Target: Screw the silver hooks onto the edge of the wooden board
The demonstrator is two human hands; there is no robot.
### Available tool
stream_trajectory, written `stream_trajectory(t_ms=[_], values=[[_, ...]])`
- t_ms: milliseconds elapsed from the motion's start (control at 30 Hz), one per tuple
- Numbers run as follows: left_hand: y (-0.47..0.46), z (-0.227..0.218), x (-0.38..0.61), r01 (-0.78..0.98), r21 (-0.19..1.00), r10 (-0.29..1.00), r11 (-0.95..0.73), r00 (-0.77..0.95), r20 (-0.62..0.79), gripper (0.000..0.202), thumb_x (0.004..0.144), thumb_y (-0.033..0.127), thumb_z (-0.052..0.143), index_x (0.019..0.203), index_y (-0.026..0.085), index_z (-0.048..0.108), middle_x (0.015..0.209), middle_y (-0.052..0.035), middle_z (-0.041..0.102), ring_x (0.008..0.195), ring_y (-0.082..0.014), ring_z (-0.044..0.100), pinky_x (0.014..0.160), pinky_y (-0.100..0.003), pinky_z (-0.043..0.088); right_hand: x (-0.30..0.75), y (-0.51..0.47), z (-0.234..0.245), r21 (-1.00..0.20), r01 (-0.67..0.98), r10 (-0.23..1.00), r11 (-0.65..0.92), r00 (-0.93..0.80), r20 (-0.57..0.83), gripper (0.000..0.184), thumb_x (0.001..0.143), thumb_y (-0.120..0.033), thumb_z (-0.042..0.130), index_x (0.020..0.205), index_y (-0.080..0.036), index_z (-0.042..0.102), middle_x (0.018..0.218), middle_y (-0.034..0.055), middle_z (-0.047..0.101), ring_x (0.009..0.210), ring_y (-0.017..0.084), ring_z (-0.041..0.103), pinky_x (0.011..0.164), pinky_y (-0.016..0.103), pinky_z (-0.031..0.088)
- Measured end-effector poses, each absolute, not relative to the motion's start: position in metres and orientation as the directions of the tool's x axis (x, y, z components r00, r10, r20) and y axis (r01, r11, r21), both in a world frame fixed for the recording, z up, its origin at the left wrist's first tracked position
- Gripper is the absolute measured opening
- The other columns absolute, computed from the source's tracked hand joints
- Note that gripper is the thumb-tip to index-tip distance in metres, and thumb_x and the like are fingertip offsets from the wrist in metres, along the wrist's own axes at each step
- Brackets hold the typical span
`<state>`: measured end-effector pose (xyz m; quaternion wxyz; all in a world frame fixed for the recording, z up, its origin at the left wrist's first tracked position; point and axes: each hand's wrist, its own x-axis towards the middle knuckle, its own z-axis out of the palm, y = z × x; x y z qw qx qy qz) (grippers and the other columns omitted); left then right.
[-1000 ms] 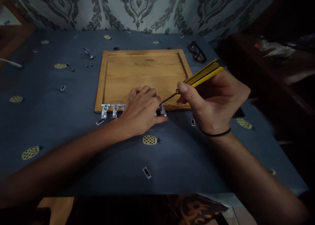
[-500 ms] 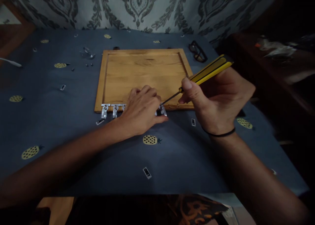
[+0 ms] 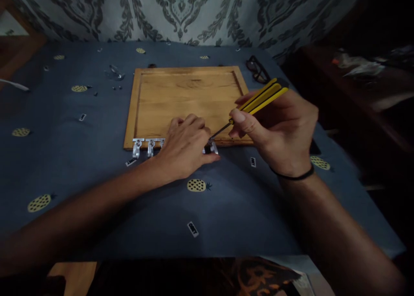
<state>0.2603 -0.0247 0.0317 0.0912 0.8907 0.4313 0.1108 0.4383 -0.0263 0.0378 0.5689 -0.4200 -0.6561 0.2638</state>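
Note:
A wooden panel [image 3: 190,97] with a raised frame lies flat on the cloth. Silver metal hooks on a strip [image 3: 150,147] run along its near edge, and screws show in the ones at the left. My left hand [image 3: 187,147] is closed over the strip's right part, its curled fingers on the panel and its thumb beside the end hook [image 3: 214,148]. In my right hand [image 3: 278,134] is a yellow-and-black screwdriver [image 3: 263,98], held slanted between thumb and fingers. Its tip meets the strip beside my left fingers; the screw there is too small to make out.
Black-framed glasses [image 3: 258,69] lie beyond the panel's right corner. Small screws [image 3: 117,88] and a clear plastic bag [image 3: 114,73] are on the cloth to the left. A white cable [image 3: 14,85] enters at the left edge. The blue pineapple-print cloth [image 3: 106,218] covers the table.
My right hand has shifted a little left and its grip on the screwdriver has turned, with the handle now rotated and lower. The left hand stays on the strip.

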Motion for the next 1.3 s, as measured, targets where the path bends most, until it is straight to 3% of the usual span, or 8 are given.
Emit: stream_trajectory(t_ms=[100, 267, 433, 600, 867, 1067, 1300], values=[[-0.024, 0.031, 0.26, 0.754, 0.253, 0.792, -0.607, 0.601, 0.11, 0.037, 0.086, 0.047, 0.079, 0.099, 0.013, 0.072, 0.11, -0.0104, 0.069, 0.116, -0.0305, 0.056, 0.095, -0.042, 0.04, 0.443, -0.027, 0.042, -0.838, 0.216, 0.864, 0.502, -0.074, 0.498, 0.017, 0.083, -0.037, 0.081, 0.094, -0.025, 0.075, 0.084, 0.0008, 0.074, 0.049, 0.012, 0.064, 0.047, 0.028, 0.054], [-0.024, 0.031, 0.261, 0.753, 0.246, 0.789, -0.611, 0.603, 0.115, 0.037, 0.086, 0.048, 0.079, 0.099, 0.014, 0.072, 0.111, -0.0108, 0.069, 0.116, -0.0312, 0.057, 0.094, -0.042, 0.041, 0.448, -0.029, 0.049, -0.816, 0.274, 0.86, 0.509, -0.127, 0.494, 0.012, 0.086, -0.033, 0.078, 0.082, -0.022, 0.076, 0.076, 0.0011, 0.075, 0.049, 0.012, 0.066, 0.048, 0.026, 0.055], [-0.025, 0.032, 0.262, 0.755, 0.244, 0.791, -0.608, 0.601, 0.114, 0.036, 0.085, 0.047, 0.08, 0.097, 0.014, 0.072, 0.109, -0.0101, 0.069, 0.115, -0.0308, 0.058, 0.093, -0.042, 0.041, 0.441, -0.03, 0.046, -0.782, 0.342, 0.835, 0.522, -0.018, 0.55, 0.018, 0.081, -0.035, 0.082, 0.073, -0.021, 0.075, 0.057, -0.0025, 0.066, 0.04, 0.011, 0.06, 0.039, 0.024, 0.046], [-0.024, 0.031, 0.262, 0.759, 0.239, 0.794, -0.605, 0.597, 0.116, 0.037, 0.086, 0.047, 0.079, 0.101, 0.014, 0.073, 0.111, -0.0119, 0.07, 0.118, -0.0323, 0.057, 0.095, -0.044, 0.042, 0.426, -0.036, 0.037, -0.762, 0.384, 0.776, 0.522, 0.158, 0.611, 0.019, 0.074, -0.033, 0.088, 0.069, -0.023, 0.073, 0.054, -0.0051, 0.063, 0.039, 0.009, 0.057, 0.038, 0.022, 0.042], [-0.025, 0.032, 0.262, 0.765, 0.249, 0.801, -0.594, 0.591, 0.097, 0.035, 0.085, 0.047, 0.08, 0.098, 0.014, 0.073, 0.109, -0.0106, 0.069, 0.117, -0.0318, 0.057, 0.096, -0.044, 0.041, 0.424, -0.034, 0.038, -0.763, 0.346, 0.763, 0.546, 0.17, 0.623, 0.032, 0.073, -0.047, 0.087, 0.066, -0.02, 0.07, 0.051, -0.0051, 0.062, 0.037, 0.011, 0.057, 0.034, 0.022, 0.044], [-0.023, 0.029, 0.261, 0.743, 0.268, 0.788, -0.613, 0.6, 0.138, 0.036, 0.084, 0.048, 0.081, 0.095, 0.015, 0.072, 0.106, -0.0096, 0.068, 0.114, -0.0303, 0.056, 0.093, -0.042, 0.04, 0.428, -0.035, 0.044, -0.666, 0.413, 0.61, 0.621, 0.279, 0.741, 0.038, 0.083, -0.051, 0.078, 0.065, -0.019, 0.069, 0.054, -0.0008, 0.062, 0.041, 0.011, 0.058, 0.036, 0.024, 0.039], [-0.024, 0.031, 0.261, 0.749, 0.26, 0.79, -0.61, 0.601, 0.122, 0.036, 0.084, 0.047, 0.081, 0.098, 0.015, 0.072, 0.108, -0.0095, 0.069, 0.114, -0.0302, 0.057, 0.093, -0.042, 0.041, 0.428, -0.034, 0.044, -0.699, 0.418, 0.687, 0.58, 0.21, 0.696, 0.038, 0.083, -0.05, 0.078, 0.064, -0.019, 0.066, 0.05, -0.0029, 0.059, 0.038, 0.009, 0.054, 0.035, 0.022, 0.037]])
